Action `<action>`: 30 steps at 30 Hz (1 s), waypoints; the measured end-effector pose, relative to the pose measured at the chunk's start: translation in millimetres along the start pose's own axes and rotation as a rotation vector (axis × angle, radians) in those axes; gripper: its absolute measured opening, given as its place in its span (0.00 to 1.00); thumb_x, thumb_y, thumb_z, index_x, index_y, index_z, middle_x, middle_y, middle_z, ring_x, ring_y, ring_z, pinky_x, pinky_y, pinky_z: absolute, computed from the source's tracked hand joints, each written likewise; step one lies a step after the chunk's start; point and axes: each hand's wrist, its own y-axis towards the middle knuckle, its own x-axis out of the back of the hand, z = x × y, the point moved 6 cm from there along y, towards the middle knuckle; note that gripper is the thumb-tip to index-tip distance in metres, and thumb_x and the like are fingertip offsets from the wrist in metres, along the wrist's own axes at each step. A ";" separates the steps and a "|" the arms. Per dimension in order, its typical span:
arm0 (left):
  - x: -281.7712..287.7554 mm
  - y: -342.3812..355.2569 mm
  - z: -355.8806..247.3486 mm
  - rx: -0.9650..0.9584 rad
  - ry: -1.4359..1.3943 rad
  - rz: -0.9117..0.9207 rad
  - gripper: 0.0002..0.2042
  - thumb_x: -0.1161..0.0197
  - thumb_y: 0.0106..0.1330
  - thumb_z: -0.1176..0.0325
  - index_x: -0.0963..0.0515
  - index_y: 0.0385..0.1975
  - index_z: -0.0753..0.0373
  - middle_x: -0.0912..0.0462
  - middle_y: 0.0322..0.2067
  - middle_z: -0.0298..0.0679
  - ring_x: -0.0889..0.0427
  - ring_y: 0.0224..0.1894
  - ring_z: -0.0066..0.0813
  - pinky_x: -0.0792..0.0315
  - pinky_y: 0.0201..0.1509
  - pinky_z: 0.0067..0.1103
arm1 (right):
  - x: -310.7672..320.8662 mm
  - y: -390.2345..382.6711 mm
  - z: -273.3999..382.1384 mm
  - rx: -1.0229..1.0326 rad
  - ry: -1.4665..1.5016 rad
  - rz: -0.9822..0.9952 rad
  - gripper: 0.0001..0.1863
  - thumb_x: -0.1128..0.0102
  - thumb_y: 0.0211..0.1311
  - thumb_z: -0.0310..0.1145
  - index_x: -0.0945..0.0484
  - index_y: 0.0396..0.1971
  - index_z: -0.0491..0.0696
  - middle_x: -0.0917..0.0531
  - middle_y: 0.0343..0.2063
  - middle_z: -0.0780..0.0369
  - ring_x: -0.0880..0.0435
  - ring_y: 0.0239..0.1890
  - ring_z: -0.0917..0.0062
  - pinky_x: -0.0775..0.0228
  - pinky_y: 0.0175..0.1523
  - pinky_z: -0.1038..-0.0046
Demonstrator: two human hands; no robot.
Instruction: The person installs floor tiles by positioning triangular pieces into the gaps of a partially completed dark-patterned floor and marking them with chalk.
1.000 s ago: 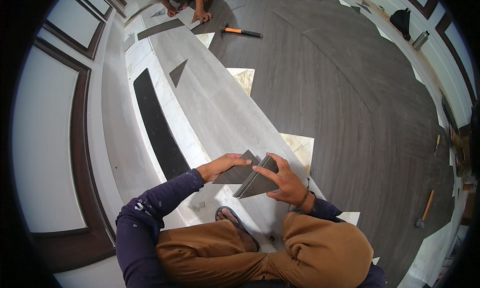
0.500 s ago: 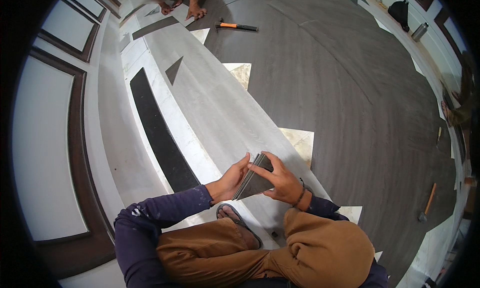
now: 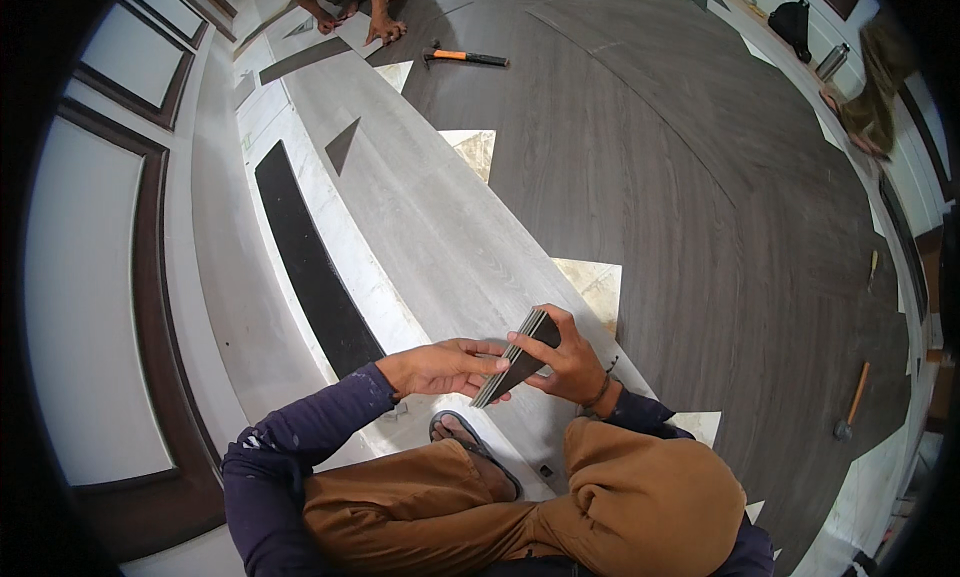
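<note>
Between my hands is a small stack of dark triangular floor plank offcuts (image 3: 532,355), its pale layered edges turned toward the left. My right hand (image 3: 572,365) grips the stack from the right, fingers wrapped over its top and side. On the other side my left hand (image 3: 450,367) supports the stack's edge, thumb on the near face and fingers partly hidden behind it. Below the hands runs a light grey plank (image 3: 440,217). A loose dark triangular offcut (image 3: 343,147) lies farther up on it.
A claw hammer (image 3: 466,57) lies near a co-worker's hand (image 3: 384,29) at the far left. A black strip (image 3: 315,262) lies left of the grey plank. At right are a mallet (image 3: 852,402), a yellow-handled tool (image 3: 873,267), a bottle (image 3: 832,62) and another person's leg (image 3: 872,97).
My left hand has slid lower along the stack, its fingers now stretched sideways. The stack has tilted slightly. At right, another person's leg has come further into view.
</note>
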 end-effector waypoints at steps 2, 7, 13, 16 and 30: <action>1.3 -4.1 -5.6 0.016 0.027 -0.033 0.34 0.34 0.74 0.66 0.46 0.72 0.68 0.20 0.56 0.51 0.15 0.55 0.39 0.18 0.62 0.32 | -1.9 -1.7 2.3 0.021 -0.047 -0.018 0.39 0.16 0.38 0.32 0.18 0.59 0.62 0.32 0.59 0.53 0.21 0.56 0.60 0.20 0.55 0.66; -4.9 -4.9 -1.4 0.052 0.072 -0.067 0.39 0.29 0.69 0.69 0.50 0.73 0.67 0.20 0.53 0.53 0.13 0.53 0.38 0.17 0.60 0.31 | -4.8 -2.2 8.5 0.088 -0.033 -0.059 0.39 0.16 0.40 0.34 0.18 0.59 0.63 0.34 0.63 0.51 0.23 0.58 0.57 0.22 0.58 0.64; -3.4 1.5 16.3 0.042 0.012 -0.025 0.40 0.29 0.69 0.69 0.51 0.74 0.65 0.19 0.54 0.51 0.13 0.52 0.35 0.16 0.57 0.28 | -12.7 -10.0 8.5 0.100 0.032 -0.053 0.38 0.16 0.41 0.36 0.18 0.58 0.64 0.35 0.65 0.49 0.25 0.60 0.53 0.23 0.59 0.61; -16.1 4.8 14.6 0.050 0.039 0.011 0.41 0.30 0.70 0.68 0.52 0.74 0.64 0.19 0.55 0.52 0.13 0.50 0.34 0.15 0.55 0.26 | -18.6 -18.6 2.0 0.131 0.061 -0.101 0.38 0.16 0.39 0.36 0.18 0.57 0.64 0.34 0.64 0.49 0.25 0.60 0.54 0.23 0.58 0.62; 1.4 5.2 20.3 -0.100 0.181 -0.085 0.42 0.29 0.70 0.62 0.52 0.76 0.60 0.17 0.53 0.51 0.13 0.44 0.30 0.15 0.47 0.25 | -18.6 -12.4 4.4 0.098 0.001 -0.024 0.41 0.15 0.34 0.33 0.20 0.57 0.58 0.34 0.64 0.49 0.26 0.60 0.53 0.23 0.57 0.60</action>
